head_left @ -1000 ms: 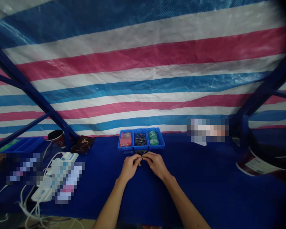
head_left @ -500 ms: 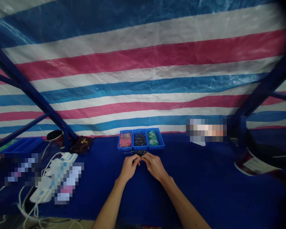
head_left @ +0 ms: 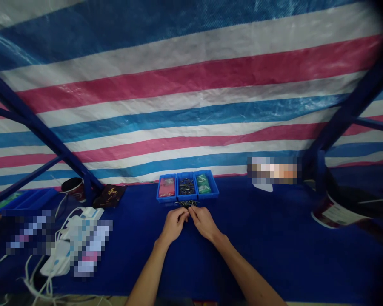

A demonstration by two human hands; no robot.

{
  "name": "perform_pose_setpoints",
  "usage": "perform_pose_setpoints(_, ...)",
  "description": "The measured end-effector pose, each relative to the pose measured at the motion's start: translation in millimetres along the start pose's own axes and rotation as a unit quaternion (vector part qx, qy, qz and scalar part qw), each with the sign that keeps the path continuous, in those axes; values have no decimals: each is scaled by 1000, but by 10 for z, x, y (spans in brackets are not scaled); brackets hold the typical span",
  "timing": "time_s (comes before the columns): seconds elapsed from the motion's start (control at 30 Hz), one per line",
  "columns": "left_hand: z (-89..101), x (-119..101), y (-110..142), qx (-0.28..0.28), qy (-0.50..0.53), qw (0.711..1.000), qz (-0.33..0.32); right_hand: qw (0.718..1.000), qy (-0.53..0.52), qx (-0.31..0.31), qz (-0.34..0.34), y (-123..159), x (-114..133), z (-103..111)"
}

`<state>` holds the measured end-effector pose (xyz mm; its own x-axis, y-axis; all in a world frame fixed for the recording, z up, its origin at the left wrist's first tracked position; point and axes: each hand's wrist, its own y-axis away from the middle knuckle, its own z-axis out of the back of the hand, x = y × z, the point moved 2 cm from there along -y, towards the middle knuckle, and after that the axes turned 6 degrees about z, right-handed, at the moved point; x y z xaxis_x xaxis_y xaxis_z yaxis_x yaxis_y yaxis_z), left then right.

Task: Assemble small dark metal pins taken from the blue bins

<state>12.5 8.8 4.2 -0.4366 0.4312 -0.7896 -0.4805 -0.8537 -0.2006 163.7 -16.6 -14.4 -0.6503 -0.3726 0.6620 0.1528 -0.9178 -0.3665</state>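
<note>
Grips of left hand (head_left: 174,226) and right hand (head_left: 204,223) meet fingertip-to-fingertip.

**Thin dark pins in a loose heap by the tray**

A small tangle of loose dark metal pins (head_left: 187,203) lies flat on the blue-covered bench (head_left: 274,250), just in front of the middle compartment of a blue plastic tray (head_left: 166,201). The pins are thin and straight, crossing at all angles with no order, and some catch a slight glint. More pins of the same look (head_left: 187,187) fill that middle compartment in a jumbled layer. The left hand (head_left: 174,226) and right hand (head_left: 204,223) meet just below the heap, fingertips close together at its near edge. Whether any pin sits between those fingertips is too small to tell.
</note>
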Motion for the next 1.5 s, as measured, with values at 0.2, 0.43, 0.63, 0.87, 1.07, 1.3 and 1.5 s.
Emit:
perform_pose_setpoints(0.2,-15,-7,7,-7,-7,1000,6,1000,-6,-13,-24,9,7,37)
perform_pose_setpoints(0.43,20,50,-12,-16,40,999,26,995,-78,-18,54,25,23,183)
perform_pose_setpoints(0.63,6,75,-11,-6,39,999,32,996,-70,-8,62,24,8,198)
perform_pose_setpoints(0.87,5,30,-9,-9,26,999,37,998,-29,6,53,32,22,204)
perform_pose_setpoints(1.07,0,51,-7,-14,46,997,54,998,-45,-20,33,34,96,235)
perform_pose_setpoints(1.3,-14,68,-16,-8,36,998,48,997,-50,-36,42,26,92,228)
perform_pose_setpoints(1.5,-21,72,-17,-5,19,999,39,999,-24,-23,38,27,80,218)
